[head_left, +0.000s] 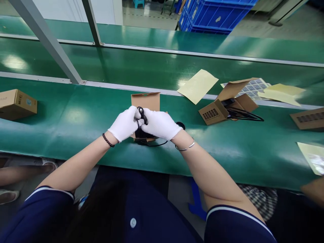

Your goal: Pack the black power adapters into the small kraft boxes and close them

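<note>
Both my hands wear white gloves and meet over an open cardboard box [145, 100], whose flap stands up at the back. My left hand [126, 124] pinches a black cable [140, 110], which loops up between the two hands. From the other side my right hand [162, 124] has its fingers closed on the same cable. Black material fills the box below the hands, mostly hidden by them. A strand of cable hangs out at the front of the box, and a black round piece shows just beyond my right wrist.
On the right lies another open box [214, 113] with black cables spilling out. Yellow paper sheets [198, 86] and a label sheet [254, 88] lie near the rail. A closed box [19, 104] sits at far left. Metal posts [54, 44] rise at left; another person's arm [314, 190] shows at right.
</note>
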Demonstrator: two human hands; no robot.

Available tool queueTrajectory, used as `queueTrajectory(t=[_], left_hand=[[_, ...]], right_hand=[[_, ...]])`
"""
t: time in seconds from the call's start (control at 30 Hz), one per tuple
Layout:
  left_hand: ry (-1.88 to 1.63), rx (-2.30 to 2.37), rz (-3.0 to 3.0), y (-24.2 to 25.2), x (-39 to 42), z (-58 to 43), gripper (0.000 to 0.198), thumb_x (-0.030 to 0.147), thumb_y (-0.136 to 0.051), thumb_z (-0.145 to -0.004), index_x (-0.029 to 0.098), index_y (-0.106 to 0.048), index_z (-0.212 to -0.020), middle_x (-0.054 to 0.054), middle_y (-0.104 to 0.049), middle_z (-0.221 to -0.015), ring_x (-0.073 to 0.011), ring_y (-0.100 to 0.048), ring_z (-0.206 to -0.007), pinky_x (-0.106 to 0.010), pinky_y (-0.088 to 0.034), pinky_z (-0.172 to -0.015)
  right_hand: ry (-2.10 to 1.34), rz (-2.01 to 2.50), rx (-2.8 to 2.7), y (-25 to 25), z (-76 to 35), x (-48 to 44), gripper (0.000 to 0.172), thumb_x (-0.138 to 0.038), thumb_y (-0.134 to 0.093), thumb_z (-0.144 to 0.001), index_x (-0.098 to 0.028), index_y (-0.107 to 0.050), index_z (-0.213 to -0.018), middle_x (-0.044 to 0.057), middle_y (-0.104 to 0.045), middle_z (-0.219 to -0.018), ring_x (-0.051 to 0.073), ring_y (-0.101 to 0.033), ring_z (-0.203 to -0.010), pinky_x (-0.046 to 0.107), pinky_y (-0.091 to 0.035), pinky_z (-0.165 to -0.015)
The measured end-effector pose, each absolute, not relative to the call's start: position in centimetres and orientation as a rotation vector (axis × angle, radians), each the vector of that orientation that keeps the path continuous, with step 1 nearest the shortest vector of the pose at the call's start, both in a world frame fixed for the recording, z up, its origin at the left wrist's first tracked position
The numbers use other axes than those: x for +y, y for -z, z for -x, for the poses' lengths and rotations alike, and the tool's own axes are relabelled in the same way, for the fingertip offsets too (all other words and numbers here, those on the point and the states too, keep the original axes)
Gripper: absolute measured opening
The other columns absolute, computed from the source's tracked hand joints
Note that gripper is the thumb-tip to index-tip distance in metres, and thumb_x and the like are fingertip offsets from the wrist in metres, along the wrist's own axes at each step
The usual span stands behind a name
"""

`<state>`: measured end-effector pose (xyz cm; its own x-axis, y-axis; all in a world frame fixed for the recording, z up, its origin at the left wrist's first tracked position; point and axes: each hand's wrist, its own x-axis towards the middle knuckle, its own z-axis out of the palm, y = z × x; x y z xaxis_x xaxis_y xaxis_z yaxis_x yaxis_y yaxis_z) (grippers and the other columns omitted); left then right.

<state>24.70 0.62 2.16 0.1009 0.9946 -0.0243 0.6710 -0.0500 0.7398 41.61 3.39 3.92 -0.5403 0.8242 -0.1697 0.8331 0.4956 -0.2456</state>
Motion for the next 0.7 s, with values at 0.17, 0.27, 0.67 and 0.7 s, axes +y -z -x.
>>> queueTrajectory(t=[0.17, 0.27, 0.67, 0.7], left_hand=[[-0.782, 1.5, -1.749, -1.3, -0.1, -24.7, 0.028, 0.025, -0.071, -0.085, 0.021, -0.05, -0.103, -0.01, -0.068, -0.118, -0.0223, -0.075, -0.094, -0.041, -0.063, -0.086], [-0.824, 1.411, -1.744, -1.1, -0.7, -24.0, 0.043, 0.021, -0.067, -0.086, 0.021, -0.048, -0.124, -0.012, -0.068, -0.126, -0.0239, -0.075, -0.105, -0.042, -0.062, -0.095], [-0.273, 1.304, -2.345, -3.2, -0.4, -23.5, 0.026, 0.02, -0.044, -0.098, 0.019, -0.068, -0.108, -0.01, -0.073, -0.106, -0.0262, -0.069, -0.095, -0.038, -0.055, -0.085], [-0.185, 1.307, -2.39, -3.2, -0.3, -23.7, 0.026, 0.014, -0.045, -0.094, 0.018, -0.07, -0.101, -0.011, -0.073, -0.101, -0.0263, -0.069, -0.09, -0.038, -0.054, -0.082]], right_hand=[[0.294, -1.452, 2.716, -4.1, -42.0, 3.1, 0.043, -0.036, -0.051, -0.097, -0.021, -0.059, -0.136, 0.009, -0.08, -0.109, 0.028, -0.073, -0.092, 0.03, -0.04, -0.065], [0.172, -1.407, 2.645, -5.4, -42.5, 2.9, 0.036, -0.033, -0.046, -0.099, -0.019, -0.066, -0.126, 0.013, -0.079, -0.102, 0.028, -0.072, -0.091, 0.03, -0.038, -0.064], [0.217, -1.275, 2.411, -5.1, -39.3, 3.7, 0.025, -0.012, -0.054, -0.091, -0.007, -0.078, -0.098, 0.025, -0.077, -0.099, 0.034, -0.074, -0.096, 0.039, -0.052, -0.08], [0.217, -1.282, 2.426, -4.8, -39.5, 3.8, 0.025, -0.012, -0.056, -0.09, -0.007, -0.078, -0.099, 0.025, -0.077, -0.1, 0.034, -0.075, -0.096, 0.039, -0.052, -0.081]])
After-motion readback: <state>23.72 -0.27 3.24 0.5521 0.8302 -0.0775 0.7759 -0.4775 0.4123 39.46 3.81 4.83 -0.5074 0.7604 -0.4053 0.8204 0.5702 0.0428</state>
